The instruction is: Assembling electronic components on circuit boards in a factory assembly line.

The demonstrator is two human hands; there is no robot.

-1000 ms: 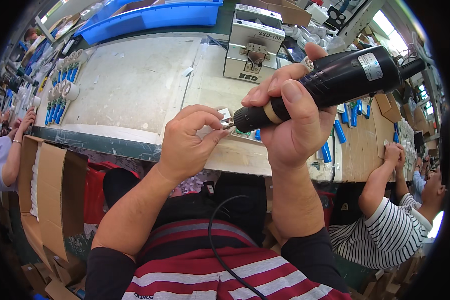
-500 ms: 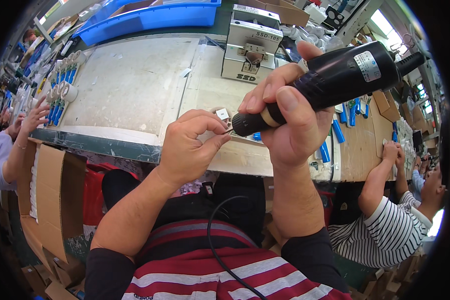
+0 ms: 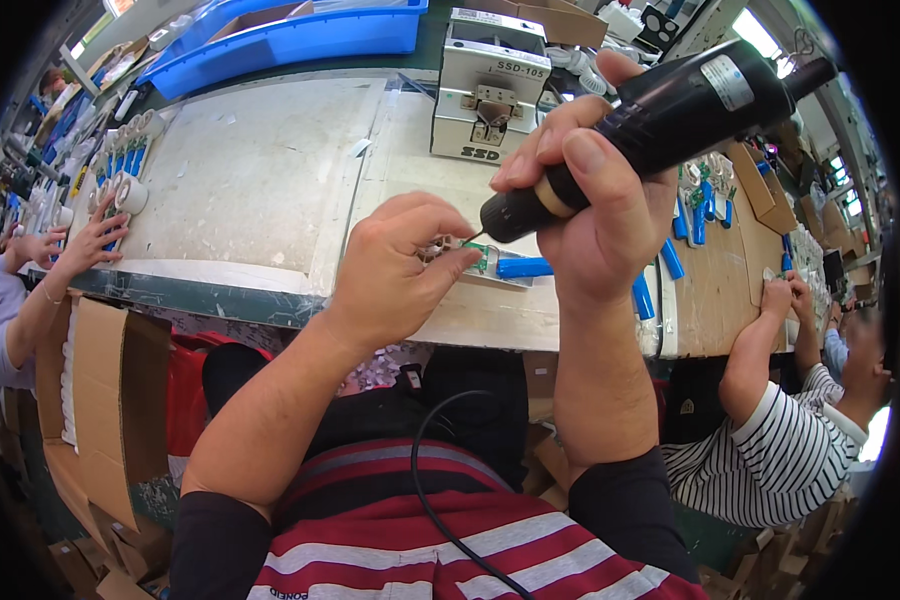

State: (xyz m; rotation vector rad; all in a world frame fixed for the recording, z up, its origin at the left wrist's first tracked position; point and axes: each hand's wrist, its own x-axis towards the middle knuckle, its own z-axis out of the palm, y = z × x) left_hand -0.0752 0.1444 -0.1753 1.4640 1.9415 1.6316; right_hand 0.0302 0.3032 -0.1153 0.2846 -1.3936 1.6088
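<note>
Right hand [image 3: 608, 215]: fingers clamped around black screwdriver [image 3: 685, 115]. Left hand [image 3: 395, 270]: fingers nearly together at bit [image 3: 474, 237], grip unclear. Right of these: green board [image 3: 484, 263], blue cylinder [image 3: 523, 267].

Well lit, glare at bright pane [image 3: 757, 33] upper R, edges v. bent, corners blk.

The power tool [image 3: 685, 115] looks like smooth black plastic with a bit of shine. The blue bin [image 3: 300, 45] is shiny plastic too. The boxy machine [image 3: 485, 85] looks like smooth metal. The tall carton [image 3: 102, 390] is dull brown cardboard. The pale tabletop [image 3: 260, 170] looks scuffed.
</note>
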